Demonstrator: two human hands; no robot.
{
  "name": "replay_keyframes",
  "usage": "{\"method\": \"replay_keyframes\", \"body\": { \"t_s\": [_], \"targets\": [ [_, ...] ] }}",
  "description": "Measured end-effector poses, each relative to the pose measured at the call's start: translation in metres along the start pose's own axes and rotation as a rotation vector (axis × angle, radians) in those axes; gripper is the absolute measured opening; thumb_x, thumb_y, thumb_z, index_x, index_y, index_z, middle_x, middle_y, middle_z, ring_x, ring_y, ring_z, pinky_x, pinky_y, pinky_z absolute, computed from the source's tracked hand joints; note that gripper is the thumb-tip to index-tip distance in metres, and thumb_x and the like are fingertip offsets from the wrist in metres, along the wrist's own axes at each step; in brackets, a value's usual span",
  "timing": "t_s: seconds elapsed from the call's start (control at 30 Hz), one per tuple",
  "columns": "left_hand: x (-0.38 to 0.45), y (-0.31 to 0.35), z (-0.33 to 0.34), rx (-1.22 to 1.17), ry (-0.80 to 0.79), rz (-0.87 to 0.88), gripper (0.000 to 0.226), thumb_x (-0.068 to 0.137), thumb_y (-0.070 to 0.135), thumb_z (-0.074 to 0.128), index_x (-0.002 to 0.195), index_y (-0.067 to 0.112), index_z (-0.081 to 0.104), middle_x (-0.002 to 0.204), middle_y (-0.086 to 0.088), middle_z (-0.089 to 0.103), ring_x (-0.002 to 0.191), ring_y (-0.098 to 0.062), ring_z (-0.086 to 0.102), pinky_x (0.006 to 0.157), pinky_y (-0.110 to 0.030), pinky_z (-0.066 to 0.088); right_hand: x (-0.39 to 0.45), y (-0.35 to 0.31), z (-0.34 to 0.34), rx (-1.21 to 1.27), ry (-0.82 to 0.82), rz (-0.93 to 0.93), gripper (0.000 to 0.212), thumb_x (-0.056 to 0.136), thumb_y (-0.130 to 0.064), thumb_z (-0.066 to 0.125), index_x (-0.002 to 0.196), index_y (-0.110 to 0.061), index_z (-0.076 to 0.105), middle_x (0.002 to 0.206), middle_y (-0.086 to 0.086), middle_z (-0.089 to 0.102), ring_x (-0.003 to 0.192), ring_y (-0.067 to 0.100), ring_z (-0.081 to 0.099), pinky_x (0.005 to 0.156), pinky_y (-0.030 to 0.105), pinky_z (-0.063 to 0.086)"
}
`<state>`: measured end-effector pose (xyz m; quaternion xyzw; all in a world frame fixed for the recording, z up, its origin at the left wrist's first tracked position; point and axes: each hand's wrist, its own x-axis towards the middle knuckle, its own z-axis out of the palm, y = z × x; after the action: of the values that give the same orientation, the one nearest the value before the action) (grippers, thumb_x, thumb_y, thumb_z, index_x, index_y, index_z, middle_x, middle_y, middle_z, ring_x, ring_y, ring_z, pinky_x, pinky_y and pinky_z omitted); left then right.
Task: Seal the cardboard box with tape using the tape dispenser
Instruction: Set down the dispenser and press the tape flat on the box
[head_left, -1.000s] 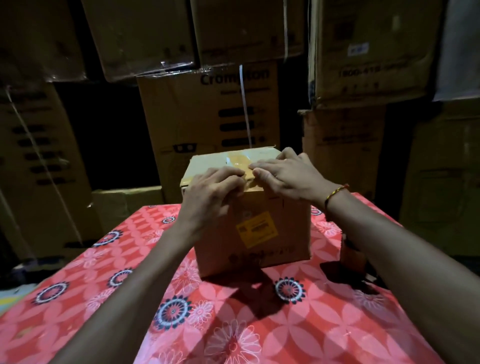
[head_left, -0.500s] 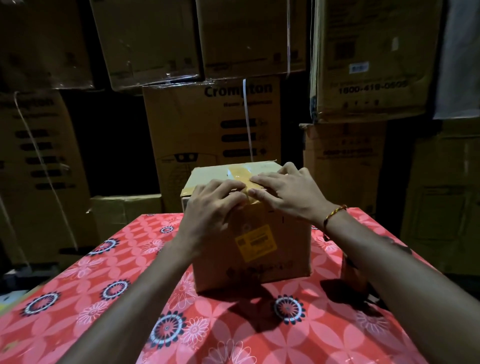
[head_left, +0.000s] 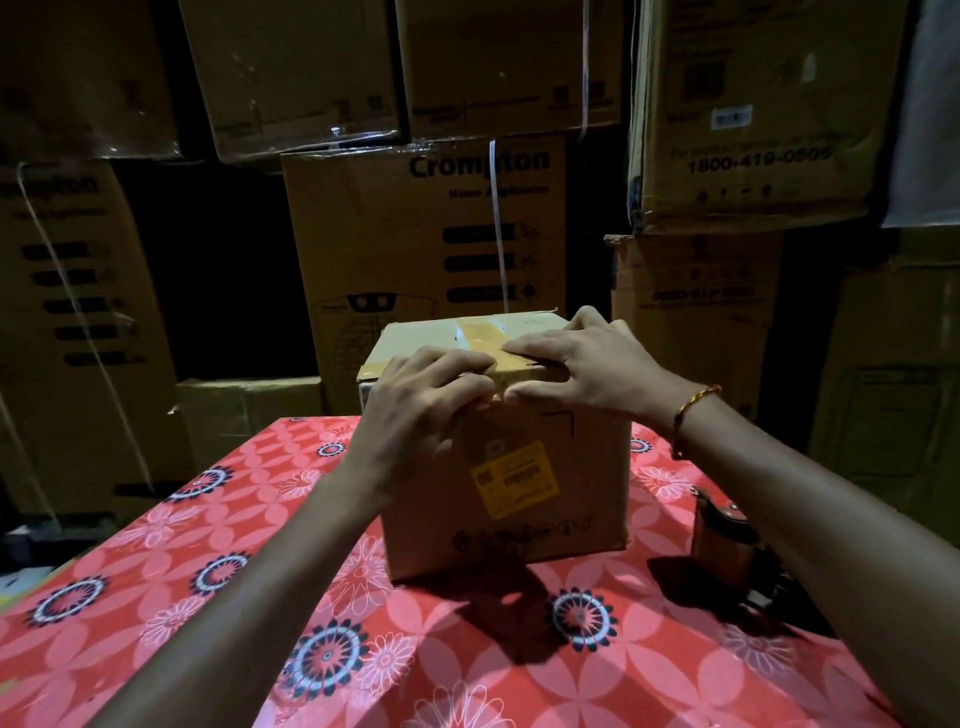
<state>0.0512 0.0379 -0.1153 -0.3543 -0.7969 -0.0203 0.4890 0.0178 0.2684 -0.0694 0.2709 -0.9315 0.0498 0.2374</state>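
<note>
Cardboard box (head_left: 519, 467) stands upright on the worktop (head_left: 467, 649). Both hands lie flat on its near top edge — left hand (head_left: 421, 410) and right hand (head_left: 582, 374), fingers spread, grasping nothing, pressing brown tape (head_left: 483, 335). Tape dispenser (head_left: 724, 540) rests right of the box, apart from it.

Room dim; light comes from behind the wearer, falling on the cardboard box (head_left: 498, 467) and red tablecloth (head_left: 519, 649). Hard shadows from box & forearms across cloth. Stacked cartons (head_left: 415, 249) at back go near-black in gaps. Glare on tape (head_left: 483, 332). Wide-angle bowing at edges; corners soft, slight blur.
</note>
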Motion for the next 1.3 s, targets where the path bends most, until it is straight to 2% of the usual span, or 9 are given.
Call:
{"method": "replay_keyframes", "body": {
  "t_s": [0.13, 0.33, 0.47, 0.6, 0.7, 0.77, 0.97, 1.13, 1.3],
  "targets": [
    [0.000, 0.000, -0.001, 0.010, -0.014, -0.009, 0.018, 0.090, 0.023, 0.068, 0.104, 0.014, 0.073, 0.126, -0.004, 0.069, 0.108, -0.031, 0.064, 0.075, -0.047, 0.051, 0.000, 0.004, -0.009, -0.048, -0.144, -0.046, 0.088, 0.072, -0.078, 0.060, 0.151, -0.050, 0.032, 0.157, -0.022, 0.038, 0.130, 0.021, 0.032, 0.103, 0.045, 0.033],
    [0.001, 0.001, -0.002, 0.006, -0.034, -0.017, 0.018, 0.086, 0.021, 0.073, 0.103, 0.015, 0.073, 0.127, -0.002, 0.069, 0.109, -0.031, 0.063, 0.076, -0.046, 0.050, 0.001, 0.001, -0.006, 0.112, -0.074, 0.030, 0.058, 0.088, -0.076, 0.033, 0.140, -0.054, 0.047, 0.149, -0.021, 0.050, 0.124, 0.015, 0.034, 0.107, 0.045, 0.028],
    [0.000, 0.000, -0.005, -0.014, -0.075, -0.001, 0.019, 0.081, 0.017, 0.078, 0.097, 0.015, 0.069, 0.129, -0.004, 0.067, 0.111, -0.031, 0.063, 0.078, -0.043, 0.050, 0.000, -0.003, -0.003, 0.164, -0.020, 0.074, 0.049, 0.092, -0.075, 0.026, 0.129, -0.058, 0.055, 0.136, -0.016, 0.062, 0.117, 0.014, 0.037, 0.103, 0.044, 0.028],
    [-0.005, -0.009, -0.018, -0.059, -0.113, -0.001, 0.010, 0.092, 0.021, 0.063, 0.097, 0.013, 0.065, 0.132, -0.005, 0.066, 0.116, -0.029, 0.064, 0.085, -0.044, 0.054, -0.002, -0.010, -0.001, 0.133, 0.027, 0.105, 0.058, 0.088, -0.079, 0.026, 0.127, -0.051, 0.060, 0.128, -0.006, 0.066, 0.121, 0.021, 0.041, 0.104, 0.051, 0.032],
    [-0.014, -0.010, -0.023, 0.028, -0.024, -0.296, 0.033, 0.092, 0.040, 0.056, 0.113, 0.017, 0.067, 0.119, -0.004, 0.071, 0.109, -0.028, 0.066, 0.086, -0.043, 0.054, -0.003, -0.019, 0.008, 0.054, 0.130, 0.113, 0.076, 0.082, -0.086, 0.014, 0.123, -0.043, 0.062, 0.130, -0.011, 0.067, 0.116, 0.025, 0.046, 0.098, 0.053, 0.037],
    [-0.022, -0.010, -0.020, 0.033, 0.010, -0.451, 0.044, 0.092, 0.049, 0.054, 0.123, 0.019, 0.065, 0.121, -0.003, 0.070, 0.114, -0.026, 0.061, 0.087, -0.042, 0.052, -0.003, -0.025, 0.017, -0.038, 0.217, 0.112, 0.083, 0.080, -0.085, 0.006, 0.119, -0.038, 0.062, 0.124, -0.012, 0.069, 0.110, 0.025, 0.049, 0.091, 0.050, 0.039],
    [-0.029, -0.012, -0.006, -0.006, 0.051, -0.466, 0.046, 0.094, 0.050, 0.050, 0.125, 0.019, 0.064, 0.125, 0.003, 0.066, 0.118, -0.020, 0.052, 0.086, -0.034, 0.046, 0.002, -0.027, 0.036, -0.215, 0.356, 0.094, 0.078, 0.086, -0.081, 0.012, 0.104, -0.027, 0.066, 0.100, -0.006, 0.075, 0.096, 0.031, 0.057, 0.078, 0.047, 0.041],
    [-0.031, -0.011, -0.004, 0.003, 0.074, -0.476, 0.046, 0.094, 0.051, 0.050, 0.124, 0.019, 0.065, 0.123, 0.004, 0.067, 0.116, -0.021, 0.053, 0.084, -0.037, 0.049, -0.001, -0.025, 0.037, -0.241, 0.337, 0.039, 0.090, 0.080, -0.088, 0.013, 0.112, -0.022, 0.065, 0.110, -0.002, 0.074, 0.102, 0.032, 0.057, 0.080, 0.048, 0.042],
    [-0.028, -0.005, -0.003, -0.005, 0.123, -0.505, 0.044, 0.093, 0.050, 0.051, 0.119, 0.018, 0.067, 0.119, 0.004, 0.068, 0.113, -0.022, 0.054, 0.083, -0.034, 0.047, -0.008, -0.026, 0.034, -0.232, 0.323, 0.038, 0.093, 0.073, -0.094, 0.024, 0.119, -0.023, 0.061, 0.117, -0.004, 0.070, 0.107, 0.030, 0.054, 0.085, 0.049, 0.042]
  ]
}}
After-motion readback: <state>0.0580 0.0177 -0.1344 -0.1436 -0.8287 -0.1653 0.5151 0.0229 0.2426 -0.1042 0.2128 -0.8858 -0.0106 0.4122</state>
